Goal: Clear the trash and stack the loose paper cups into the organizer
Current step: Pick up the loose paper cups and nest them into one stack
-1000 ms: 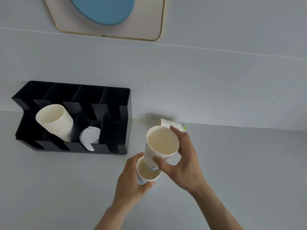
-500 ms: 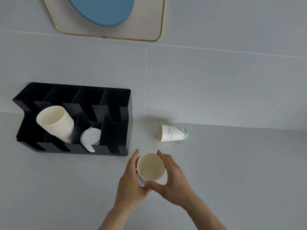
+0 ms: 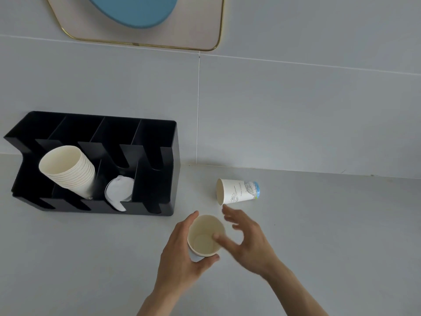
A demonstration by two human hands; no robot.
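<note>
My left hand (image 3: pixel 180 254) grips a small nest of white paper cups (image 3: pixel 204 238), mouth up, just above the counter. My right hand (image 3: pixel 247 238) hovers beside the nest with fingers spread, its thumb at the rim and nothing held. One loose printed paper cup (image 3: pixel 238 191) lies on its side behind my right hand, mouth to the left. The black organizer (image 3: pixel 157 169) stands at the left against the wall. A tilted stack of cups (image 3: pixel 68 171) rests in one of its slots.
White lids (image 3: pixel 119 192) sit in the organizer slot right of the cup stack; the rightmost slot holds nothing visible. The grey counter (image 3: pixel 330 224) meets a white tiled wall. A gold-framed panel (image 3: pixel 145 23) hangs above.
My right hand pushed its cup down into the cup in my left hand, then let go and opened. The lying cup, hidden before, is in sight again.
</note>
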